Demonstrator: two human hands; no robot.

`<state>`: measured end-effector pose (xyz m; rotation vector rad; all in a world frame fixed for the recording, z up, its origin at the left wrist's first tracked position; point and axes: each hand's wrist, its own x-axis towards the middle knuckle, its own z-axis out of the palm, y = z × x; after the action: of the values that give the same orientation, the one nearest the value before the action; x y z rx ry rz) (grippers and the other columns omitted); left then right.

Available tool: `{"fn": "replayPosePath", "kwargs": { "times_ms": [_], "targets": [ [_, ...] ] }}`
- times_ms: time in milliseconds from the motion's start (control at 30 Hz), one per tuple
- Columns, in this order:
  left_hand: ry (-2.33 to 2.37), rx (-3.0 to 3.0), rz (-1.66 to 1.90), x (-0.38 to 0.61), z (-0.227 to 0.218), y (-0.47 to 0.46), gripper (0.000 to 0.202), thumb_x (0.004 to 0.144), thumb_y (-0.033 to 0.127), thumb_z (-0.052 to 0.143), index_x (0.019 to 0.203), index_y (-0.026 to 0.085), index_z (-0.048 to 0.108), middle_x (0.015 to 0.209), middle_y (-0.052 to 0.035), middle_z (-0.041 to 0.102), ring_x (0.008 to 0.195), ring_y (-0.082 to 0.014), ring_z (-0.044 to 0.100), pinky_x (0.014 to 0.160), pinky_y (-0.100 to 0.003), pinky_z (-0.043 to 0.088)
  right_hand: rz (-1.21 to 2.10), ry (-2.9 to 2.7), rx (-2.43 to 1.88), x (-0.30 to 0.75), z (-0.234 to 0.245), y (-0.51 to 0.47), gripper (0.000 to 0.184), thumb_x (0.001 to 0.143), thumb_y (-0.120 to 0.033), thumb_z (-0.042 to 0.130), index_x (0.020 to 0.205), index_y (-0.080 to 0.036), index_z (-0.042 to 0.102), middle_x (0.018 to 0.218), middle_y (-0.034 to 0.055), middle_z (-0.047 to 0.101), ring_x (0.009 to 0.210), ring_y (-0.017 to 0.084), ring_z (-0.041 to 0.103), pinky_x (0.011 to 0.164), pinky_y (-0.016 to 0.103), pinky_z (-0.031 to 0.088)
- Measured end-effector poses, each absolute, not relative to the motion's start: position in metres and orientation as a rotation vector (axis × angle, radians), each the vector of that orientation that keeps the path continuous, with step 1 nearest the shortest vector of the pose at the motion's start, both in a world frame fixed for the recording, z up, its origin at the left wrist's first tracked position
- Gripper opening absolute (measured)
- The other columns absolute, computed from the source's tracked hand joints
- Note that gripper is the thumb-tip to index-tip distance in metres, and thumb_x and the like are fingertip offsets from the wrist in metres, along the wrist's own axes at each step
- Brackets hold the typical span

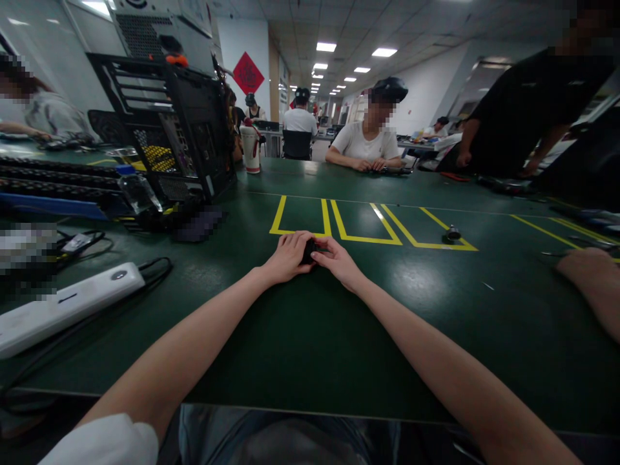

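Observation:
My left hand [289,256] and my right hand [338,261] meet on the green table [300,323], just in front of the yellow marked boxes [339,226]. Both hands curl their fingers around a small black object [310,250] held between them. Most of that object is hidden by the fingers, and I cannot make out what it is.
An open black computer case [179,129] stands at the left, with a white power strip [62,307] and cables nearer me. A small dark cylinder [453,233] lies on the yellow lines. Another person's hand [591,271] rests at the right; more people sit across the table.

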<state>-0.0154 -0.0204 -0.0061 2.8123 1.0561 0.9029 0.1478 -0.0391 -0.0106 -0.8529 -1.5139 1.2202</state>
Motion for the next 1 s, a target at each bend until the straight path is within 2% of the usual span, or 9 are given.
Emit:
{"fn": "replayPosePath", "kwargs": {
  "times_ms": [133,333,600,800,1000],
  "targets": [
    [1.065,2.823,0.900,-0.0154,-0.0064,-0.0205,0.057,0.070,0.025,0.056,0.118,0.018,0.028,0.118,-0.0113,0.041,0.112,-0.0271,0.039,0.093,-0.044,0.028,1.172,-1.528,-0.826,0.1481,-0.0117,-0.0375,0.029,0.066,-0.021,0.064,0.093,-0.023,0.051,0.098,0.0006,0.052,0.099,0.014,0.051,0.089,0.033,0.042],
    [1.066,2.838,0.921,-0.0146,-0.0076,-0.0198,0.055,0.072,0.029,0.055,0.118,0.017,0.028,0.118,-0.0116,0.041,0.112,-0.0267,0.038,0.093,-0.042,0.029,1.178,-1.471,-0.932,0.1445,-0.0091,-0.0399,0.021,0.071,-0.030,0.059,0.088,-0.023,0.050,0.096,0.0002,0.054,0.083,0.012,0.055,0.076,0.032,0.047],
    [1.061,2.840,0.899,-0.0159,-0.0072,-0.0201,0.056,0.071,0.028,0.056,0.119,0.017,0.027,0.119,-0.0117,0.040,0.112,-0.0274,0.038,0.094,-0.044,0.028,1.234,-1.441,-1.001,0.1446,-0.0089,-0.0392,0.033,0.070,-0.029,0.059,0.101,-0.022,0.051,0.105,0.0045,0.054,0.092,0.016,0.054,0.084,0.037,0.044],
    [1.064,2.823,0.894,-0.0159,-0.0069,-0.0198,0.056,0.070,0.027,0.056,0.118,0.018,0.028,0.118,-0.0113,0.041,0.111,-0.0272,0.039,0.092,-0.044,0.029,1.219,-1.488,-0.823,0.1477,-0.0092,-0.0408,0.031,0.066,-0.020,0.064,0.094,-0.023,0.051,0.104,0.0009,0.052,0.097,0.014,0.054,0.090,0.034,0.041],
    [1.066,2.816,0.907,-0.0141,-0.0073,-0.0191,0.056,0.071,0.027,0.055,0.118,0.018,0.028,0.117,-0.0114,0.041,0.111,-0.0269,0.039,0.092,-0.044,0.029,1.149,-1.465,-0.888,0.1434,-0.0105,-0.0415,0.022,0.069,-0.024,0.062,0.087,-0.022,0.050,0.095,0.0007,0.052,0.091,0.014,0.055,0.083,0.035,0.045]
  ]
}}
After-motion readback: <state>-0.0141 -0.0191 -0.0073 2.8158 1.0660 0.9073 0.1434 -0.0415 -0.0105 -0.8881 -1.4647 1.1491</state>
